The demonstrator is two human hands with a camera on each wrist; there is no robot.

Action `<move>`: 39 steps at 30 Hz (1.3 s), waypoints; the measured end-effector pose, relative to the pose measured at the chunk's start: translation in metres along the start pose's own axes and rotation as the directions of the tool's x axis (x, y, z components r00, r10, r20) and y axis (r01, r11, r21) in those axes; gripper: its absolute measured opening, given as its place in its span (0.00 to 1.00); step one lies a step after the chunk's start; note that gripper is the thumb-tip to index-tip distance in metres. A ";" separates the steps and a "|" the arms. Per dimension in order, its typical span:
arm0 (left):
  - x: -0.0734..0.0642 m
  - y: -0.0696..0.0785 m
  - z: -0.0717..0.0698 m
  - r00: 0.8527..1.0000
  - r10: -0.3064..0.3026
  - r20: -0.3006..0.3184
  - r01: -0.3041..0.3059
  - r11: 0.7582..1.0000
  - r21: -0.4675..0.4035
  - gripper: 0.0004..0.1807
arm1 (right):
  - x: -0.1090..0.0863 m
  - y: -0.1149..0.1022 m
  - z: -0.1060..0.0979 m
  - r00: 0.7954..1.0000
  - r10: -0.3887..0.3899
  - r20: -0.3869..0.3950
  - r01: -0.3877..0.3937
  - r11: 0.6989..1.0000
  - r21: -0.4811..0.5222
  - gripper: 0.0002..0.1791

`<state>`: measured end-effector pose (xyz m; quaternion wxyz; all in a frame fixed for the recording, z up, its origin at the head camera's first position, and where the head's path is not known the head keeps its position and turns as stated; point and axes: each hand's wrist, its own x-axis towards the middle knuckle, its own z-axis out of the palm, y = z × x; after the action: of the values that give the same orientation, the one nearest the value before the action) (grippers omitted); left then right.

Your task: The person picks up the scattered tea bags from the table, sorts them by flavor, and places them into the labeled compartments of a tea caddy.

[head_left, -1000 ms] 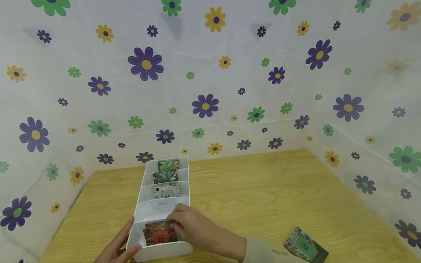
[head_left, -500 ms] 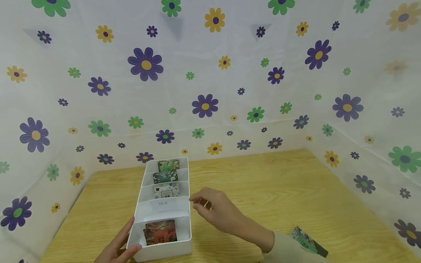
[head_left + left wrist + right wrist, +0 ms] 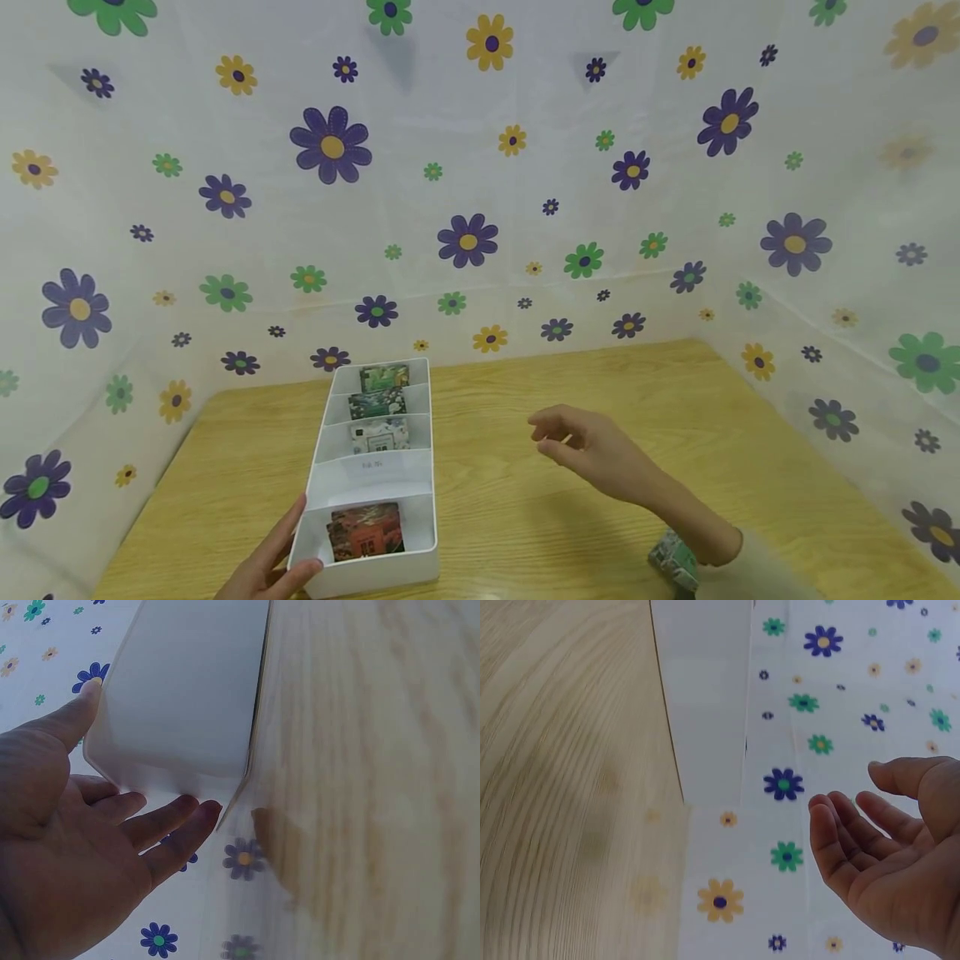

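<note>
A long white box [image 3: 363, 570] with several compartments stands on the table. Red printed packets [image 3: 366, 532] lean in its nearest compartment. A pale floral packet [image 3: 380, 435], a dark floral packet [image 3: 377, 403] and a green packet [image 3: 385, 377] sit in the far ones. My left hand [image 3: 267, 561] holds the box's near left corner, thumb at the front rim and fingers along the side; in the left wrist view its fingertips meet the white wall [image 3: 180, 690]. To the right of the box, my right hand [image 3: 592, 446] hovers over the table with loosely bent fingers and nothing in them.
A grey floral packet [image 3: 672, 560] with a green label lies on the table at the lower right, partly covered by the right sleeve [image 3: 757, 575]. Flower-printed white cloth [image 3: 465, 125] encloses the wood-grain table [image 3: 570, 375] at the back and sides.
My right hand has left the red packets in the nearest compartment and moved right across the table. Its forearm now overlaps the loose packet. The left hand and the box have stayed put.
</note>
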<state>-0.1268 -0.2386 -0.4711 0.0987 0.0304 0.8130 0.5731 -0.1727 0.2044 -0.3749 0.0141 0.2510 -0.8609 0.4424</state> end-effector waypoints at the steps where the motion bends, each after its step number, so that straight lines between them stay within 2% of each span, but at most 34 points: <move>1: 0.000 -0.001 0.000 1.000 0.011 0.001 -0.011 1.000 0.000 0.48 | -0.003 0.002 -0.005 1.000 0.009 0.005 -0.009 1.000 -0.009 0.16; 5: -0.001 -0.003 -0.001 0.998 0.054 0.027 -0.054 0.999 0.006 0.48 | -0.015 0.014 -0.022 0.998 0.034 0.054 -0.031 0.998 -0.048 0.17; 10: -0.001 -0.002 -0.001 0.998 0.042 0.044 -0.041 0.999 -0.011 0.48 | -0.031 0.028 -0.042 0.987 0.029 0.157 -0.021 0.998 -0.056 0.17; 15: -0.002 -0.001 -0.001 0.998 0.049 0.042 -0.049 0.999 -0.010 0.48 | -0.048 0.040 -0.057 0.961 0.068 0.270 -0.058 0.997 -0.045 0.21; 20: -0.002 0.001 0.000 0.999 0.044 0.026 -0.044 0.999 0.011 0.47 | -0.069 0.058 -0.067 0.924 0.159 0.348 -0.142 0.987 -0.075 0.24; 23: -0.002 0.001 0.000 0.999 0.050 0.021 -0.050 0.999 0.021 0.47 | -0.080 0.069 -0.072 0.904 0.209 0.372 -0.181 0.977 -0.109 0.26; 28: -0.003 -0.001 0.002 0.994 0.107 0.008 -0.108 0.994 0.014 0.46 | -0.093 0.081 -0.078 0.877 0.284 0.388 -0.239 0.958 -0.161 0.29; 31: -0.003 -0.002 0.003 0.993 0.120 -0.004 -0.120 0.993 0.016 0.46 | -0.097 0.085 -0.078 0.858 0.337 0.388 -0.294 0.941 -0.165 0.31; 35: -0.003 -0.003 0.004 0.993 0.110 -0.033 -0.110 0.994 0.019 0.46 | -0.102 0.087 -0.077 0.848 0.364 0.386 -0.316 0.931 -0.184 0.31; 39: -0.003 -0.002 0.003 0.994 0.108 -0.026 -0.108 0.994 0.011 0.46 | -0.104 0.085 -0.076 0.836 0.384 0.393 -0.327 0.923 -0.204 0.30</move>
<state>-0.1227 -0.2371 -0.4739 0.0566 0.0671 0.8142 0.5740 -0.1343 0.3475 -0.4187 -0.2402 0.1754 -0.9012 0.3153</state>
